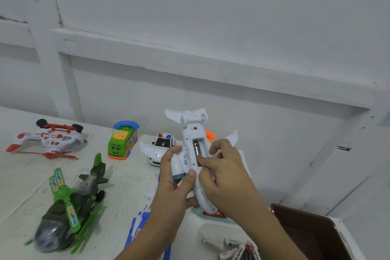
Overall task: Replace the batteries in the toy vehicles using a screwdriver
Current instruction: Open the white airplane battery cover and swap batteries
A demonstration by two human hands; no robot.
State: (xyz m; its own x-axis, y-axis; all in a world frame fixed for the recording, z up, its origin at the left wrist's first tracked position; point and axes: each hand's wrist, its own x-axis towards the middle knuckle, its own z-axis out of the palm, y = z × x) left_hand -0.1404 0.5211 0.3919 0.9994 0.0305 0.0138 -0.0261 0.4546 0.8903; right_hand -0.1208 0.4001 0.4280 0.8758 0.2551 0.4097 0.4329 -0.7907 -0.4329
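While in left grip (172, 183), toy plane (190, 131) — police car (165, 142) behind.

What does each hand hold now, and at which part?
The left hand grips the white toy plane around its mid-body, by the engine. The right hand touches a battery in the open compartment with its fingertips; a pinch cannot be told.

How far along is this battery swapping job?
Done: the white plane has its compartment open. In hand: the left hand grips the plane; the right hand touches a battery inside. Left: closing it; the green helicopter, bus and police car show no sign either way.
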